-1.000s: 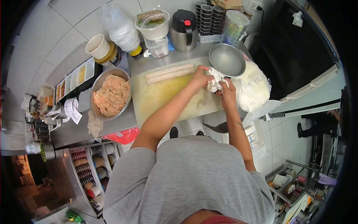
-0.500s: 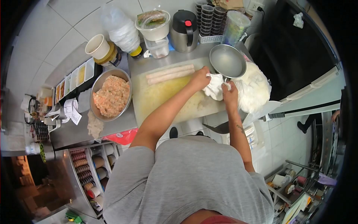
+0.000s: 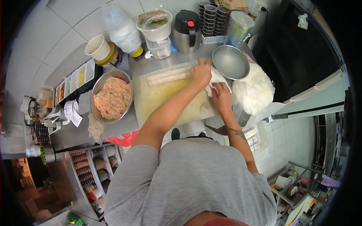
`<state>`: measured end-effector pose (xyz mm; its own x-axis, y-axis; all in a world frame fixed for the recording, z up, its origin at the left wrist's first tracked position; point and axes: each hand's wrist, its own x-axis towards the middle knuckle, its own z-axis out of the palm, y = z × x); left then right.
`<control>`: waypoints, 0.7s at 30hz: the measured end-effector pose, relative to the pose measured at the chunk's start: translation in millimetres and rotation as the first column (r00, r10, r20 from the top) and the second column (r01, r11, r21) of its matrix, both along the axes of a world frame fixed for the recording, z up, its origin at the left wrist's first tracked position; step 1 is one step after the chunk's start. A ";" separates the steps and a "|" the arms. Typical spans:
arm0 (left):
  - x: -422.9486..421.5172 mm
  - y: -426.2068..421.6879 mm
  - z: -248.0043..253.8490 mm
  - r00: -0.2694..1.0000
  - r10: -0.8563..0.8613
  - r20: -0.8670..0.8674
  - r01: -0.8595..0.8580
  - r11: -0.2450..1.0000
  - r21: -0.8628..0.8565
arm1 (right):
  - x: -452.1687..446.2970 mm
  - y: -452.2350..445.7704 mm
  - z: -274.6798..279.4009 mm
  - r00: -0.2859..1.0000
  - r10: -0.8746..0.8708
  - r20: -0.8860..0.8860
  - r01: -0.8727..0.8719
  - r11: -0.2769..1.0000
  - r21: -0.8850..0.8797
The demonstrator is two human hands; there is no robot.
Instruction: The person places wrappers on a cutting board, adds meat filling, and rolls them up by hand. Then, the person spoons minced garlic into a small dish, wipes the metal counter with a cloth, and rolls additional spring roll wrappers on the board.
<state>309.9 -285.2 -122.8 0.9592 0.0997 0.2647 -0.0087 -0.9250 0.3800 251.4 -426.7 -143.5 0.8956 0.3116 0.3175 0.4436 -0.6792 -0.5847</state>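
A soft white sheet (image 3: 217, 78), thin and creased, lies near the right end of the cutting board (image 3: 166, 102). Whether it is cloth or a food wrapper I cannot tell. My left hand (image 3: 201, 74) is over the sheet's left side and the ends of two long pale rolls (image 3: 167, 76), with fingertips stretched out and apart. It hides part of both. At the sheet's near edge, my right hand (image 3: 221, 97) is closed with bent fingers pinching the fabric-like material. Just beyond the hands stands a round metal bowl (image 3: 230, 62) with cloudy liquid.
A steel bowl of orange-pink filling (image 3: 113, 98) sits left of the board. To the right is a plastic bag of white stuff (image 3: 254, 88). A thermal jug (image 3: 186, 32), tubs (image 3: 154, 26) and stacked sauce cups (image 3: 213, 19) line the wall. A knife blade (image 3: 218, 130) shows below the board.
The white sheet, bunched up between both hands before, is now flatter on the board. My left hand has shifted slightly left and loosened its fingers; my right hand has moved left and lower.
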 end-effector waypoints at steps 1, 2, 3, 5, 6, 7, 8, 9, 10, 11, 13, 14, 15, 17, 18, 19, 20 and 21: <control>1.9 0.8 3.3 0.999 0.041 0.012 -0.040 0.999 -0.020 | 3.0 -2.2 -0.3 1.000 -0.010 -0.004 0.010 1.000 -0.023; 1.8 0.4 5.4 0.997 0.080 0.019 -0.079 0.996 -0.042 | 4.0 -3.4 -1.5 1.000 -0.022 -0.012 0.021 0.999 -0.047; 0.6 -0.2 7.1 0.993 0.118 0.025 -0.116 0.991 -0.065 | 5.2 -3.2 -3.1 0.999 -0.037 -0.014 0.037 0.999 -0.027; -5.3 2.1 3.2 0.994 0.017 0.106 -0.008 0.996 -0.089 | 9.2 -4.0 -5.1 0.998 -0.068 -0.017 0.068 0.998 0.010; -9.8 2.6 -2.0 0.989 -0.032 0.143 0.046 0.994 -0.097 | 9.5 -4.5 -4.6 0.998 -0.069 0.010 0.069 0.998 0.008; -13.1 3.3 -6.7 0.984 -0.148 0.095 0.152 0.988 -0.040 | 9.9 -3.4 -3.6 0.997 -0.071 0.038 0.071 0.997 0.010; -16.4 5.1 -11.1 0.965 -0.261 0.039 0.260 0.965 0.014 | 10.5 -1.1 -3.4 0.995 -0.074 0.065 0.073 0.997 0.014; -20.0 6.4 -16.8 0.931 -0.366 -0.023 0.366 0.929 0.059 | 12.1 -0.5 -5.4 0.993 -0.078 0.089 0.078 0.997 0.008; -21.5 3.4 -22.0 0.953 -0.299 0.047 0.296 0.953 0.071 | 15.4 -1.5 -7.9 0.990 -0.082 0.113 0.082 0.997 0.001; -19.0 2.2 -25.6 0.956 -0.289 0.041 0.285 0.955 0.078 | 18.1 -2.5 -9.3 0.986 -0.087 0.140 0.089 0.996 -0.008; -11.0 1.4 -24.6 0.962 -0.271 0.035 0.267 0.959 0.092 | 18.9 -1.9 -6.2 0.992 -0.117 0.049 0.117 0.993 0.015; -8.4 0.9 -25.2 0.958 -0.284 0.033 0.278 0.952 0.129 | 17.3 -1.5 -5.6 0.991 -0.131 -0.001 0.131 0.991 0.026; -6.8 0.7 -22.7 0.954 -0.297 0.029 0.288 0.943 0.167 | 14.8 -0.9 -5.1 0.993 -0.115 0.033 0.114 0.993 0.038; 0.0 1.4 -21.4 0.948 -0.317 0.012 0.307 0.926 0.217 | 10.4 0.6 -4.5 0.991 -0.088 0.102 0.082 0.995 0.065; 6.3 1.1 -22.3 0.945 -0.326 -0.001 0.318 0.920 0.229 | 9.8 -0.5 -7.2 0.991 -0.075 0.114 0.066 0.995 0.080; 11.5 1.3 -23.2 0.942 -0.336 -0.015 0.329 0.913 0.240 | 9.7 -2.9 -10.8 0.990 -0.063 0.126 0.052 0.994 0.095; 16.5 2.6 -23.6 0.940 -0.333 -0.066 0.340 0.925 0.171 | 9.9 -5.1 -12.5 0.989 -0.051 0.140 0.036 0.993 0.110; 21.3 5.2 -20.5 0.936 -0.333 -0.115 0.345 0.933 0.101 | 8.2 -6.5 -9.7 0.992 -0.061 0.113 0.047 0.992 0.121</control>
<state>331.2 -280.0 -143.3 0.9515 -0.2622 0.1612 -0.2990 -0.9114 0.2827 259.6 -433.2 -153.2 0.8649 0.2183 0.4519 0.4779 -0.6332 -0.6088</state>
